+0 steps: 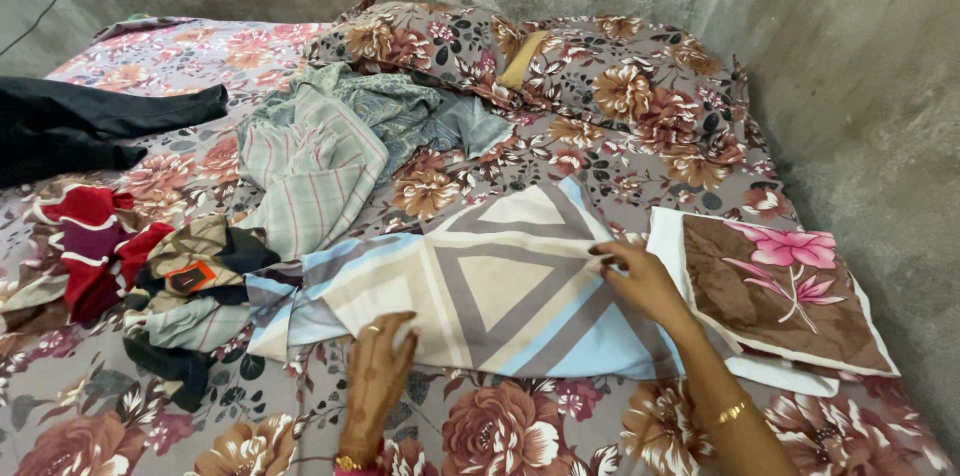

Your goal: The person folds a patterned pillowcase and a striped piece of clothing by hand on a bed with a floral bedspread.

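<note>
1. Hands first: our left hand (378,376) lies flat, fingers together, pressing on the near edge of the geometric-print cloth (490,286). It clamps nothing.
2. Our right hand (640,281) rests on the right part of the same cloth, fingertips (603,254) curled and touching a fold line. We cannot tell whether they pinch the fabric or only press it.
3. That cloth, in cream, grey and pale blue triangles, lies spread across the near middle of the bed (520,436), between both hands.
4. To smooth it well, we judge it best to keep the left palm anchoring the edge while the right draws the fabric taut and outward, so the edges line up and no crease is trapped beneath.
5. Just beside the right hand lies a folded brown cloth with a pink flower (780,286), stacked on something white. The two cloths touch or nearly touch.
6. To the left sits a loose heap: a red and white garment (90,246), a crumpled multicoloured piece with an orange patch (195,281), and a striped grey garment (310,166) farther up.
7. A dark garment (90,121) lies at the far left, and a floral pillow (520,61) rests by the concrete wall (860,66).
8. Containers: we see no basket, box or bag. Everything lies directly on the floral bedsheet.
</note>
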